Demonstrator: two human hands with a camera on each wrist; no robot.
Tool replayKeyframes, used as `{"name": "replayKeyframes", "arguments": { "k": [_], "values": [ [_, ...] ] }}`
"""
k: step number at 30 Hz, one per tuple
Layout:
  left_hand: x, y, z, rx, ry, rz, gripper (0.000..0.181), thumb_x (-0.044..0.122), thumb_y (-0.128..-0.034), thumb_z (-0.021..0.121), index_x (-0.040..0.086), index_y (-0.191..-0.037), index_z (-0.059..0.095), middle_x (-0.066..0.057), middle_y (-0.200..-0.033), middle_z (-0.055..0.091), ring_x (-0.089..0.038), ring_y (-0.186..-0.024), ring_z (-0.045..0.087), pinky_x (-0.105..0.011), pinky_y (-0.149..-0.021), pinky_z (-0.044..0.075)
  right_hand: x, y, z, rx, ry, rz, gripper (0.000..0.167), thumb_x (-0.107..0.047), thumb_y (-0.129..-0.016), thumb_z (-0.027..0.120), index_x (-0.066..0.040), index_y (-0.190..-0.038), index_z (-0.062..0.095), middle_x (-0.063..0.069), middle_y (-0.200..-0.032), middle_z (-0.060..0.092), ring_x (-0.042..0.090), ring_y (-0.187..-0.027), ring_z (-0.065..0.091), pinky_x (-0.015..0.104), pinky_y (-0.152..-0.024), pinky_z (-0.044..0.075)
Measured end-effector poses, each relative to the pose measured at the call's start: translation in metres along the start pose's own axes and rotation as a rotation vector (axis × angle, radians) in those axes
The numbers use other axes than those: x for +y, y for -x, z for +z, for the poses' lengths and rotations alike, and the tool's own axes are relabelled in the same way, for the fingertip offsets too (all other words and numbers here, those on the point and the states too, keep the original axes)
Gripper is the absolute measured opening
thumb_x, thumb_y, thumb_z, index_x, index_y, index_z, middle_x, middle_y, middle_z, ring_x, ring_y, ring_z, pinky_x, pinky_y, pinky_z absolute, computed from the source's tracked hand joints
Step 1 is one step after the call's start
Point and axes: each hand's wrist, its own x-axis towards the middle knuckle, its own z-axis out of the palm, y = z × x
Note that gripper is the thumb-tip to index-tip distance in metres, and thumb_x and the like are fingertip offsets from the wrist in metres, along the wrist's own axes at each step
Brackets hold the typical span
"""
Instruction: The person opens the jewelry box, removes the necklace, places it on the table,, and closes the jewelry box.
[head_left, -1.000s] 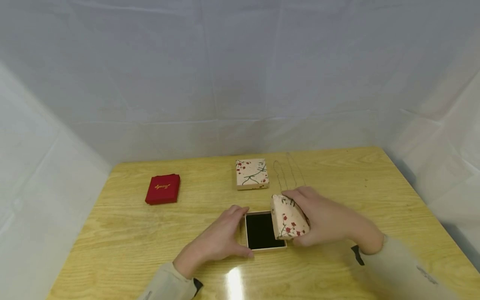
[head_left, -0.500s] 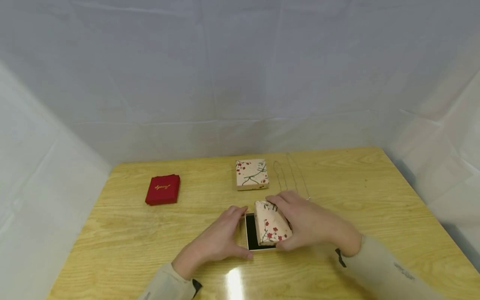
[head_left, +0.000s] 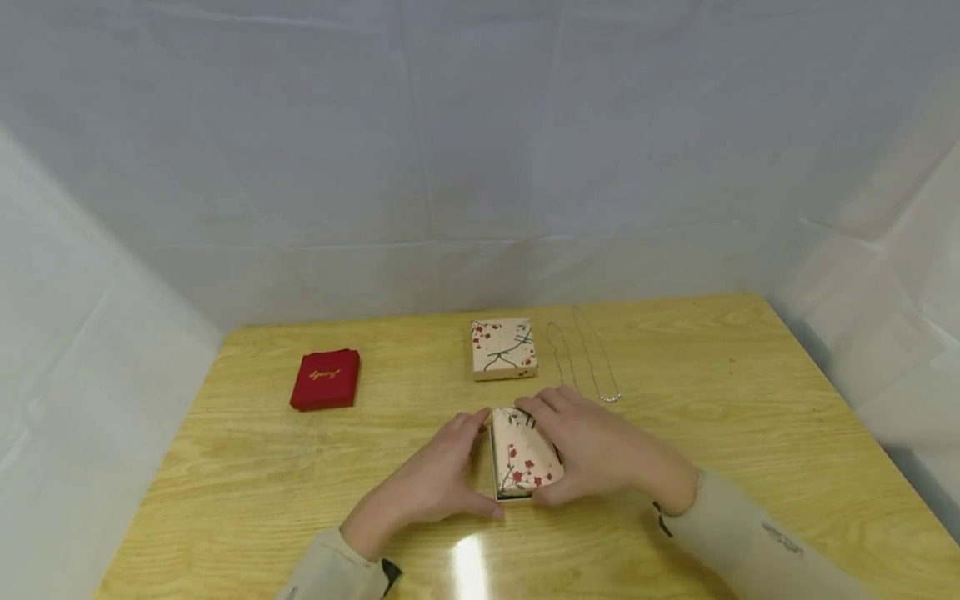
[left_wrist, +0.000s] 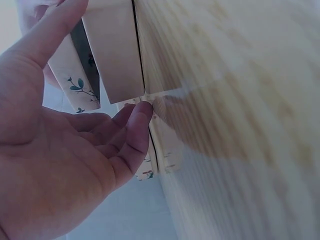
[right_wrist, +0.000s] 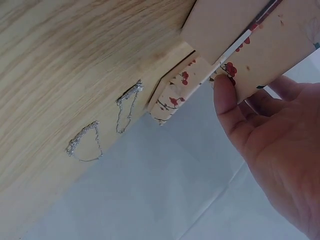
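Observation:
My right hand (head_left: 603, 446) grips a cream box lid (head_left: 522, 458) printed with red blossoms, thumb on the near side and fingers on the far side. The lid sits just over its matching box base (left_wrist: 117, 55), slightly tilted; in the left wrist view a dark gap parts the two. Only a thin strip of the base's rim and black lining shows in the head view. At the left end of the base, my left hand (head_left: 431, 483) holds it between thumb and fingers. In the right wrist view the lid (right_wrist: 280, 55) is pinched above the plain base (right_wrist: 215, 30).
Behind the hands lies a second blossom-printed box (head_left: 504, 346), lid on. Two fine chain necklaces (head_left: 564, 350) (head_left: 610, 398) lie to its right on the wooden table (head_left: 247, 500). A red box (head_left: 326, 379) with gold lettering sits at the left.
My right hand has brought the lid leftward from the base's right side until it covers almost all of the base. More of the right necklace shows. The left hand has barely moved.

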Motion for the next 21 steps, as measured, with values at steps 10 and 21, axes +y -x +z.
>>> {"name": "replayKeyframes", "arguments": {
  "k": [10,21],
  "values": [
    [0.0020,-0.0001,-0.0012,-0.012,0.025,-0.019,0.135,0.045,-0.0678,0.101,0.000,-0.167,0.021,-0.018,-0.163,0.040,-0.035,-0.150,0.038,-0.051,-0.124,0.032,-0.0020,-0.0026,0.0042,-0.013,0.009,-0.003,0.109,-0.065,-0.073,0.086,-0.006,-0.156,0.047,0.007,-0.145,0.056,0.021,-0.127,0.051,0.041,-0.106,0.052],
    [0.0046,-0.0013,-0.0009,-0.012,0.040,-0.022,0.136,0.043,-0.0686,0.101,0.003,-0.168,0.018,-0.019,-0.167,0.034,-0.034,-0.152,0.036,-0.051,-0.124,0.032,-0.0033,-0.0044,0.0065,-0.038,0.009,0.015,0.111,-0.068,-0.072,0.085,-0.007,-0.156,0.047,0.004,-0.143,0.057,0.019,-0.125,0.051,0.041,-0.106,0.052]
  ]
}}
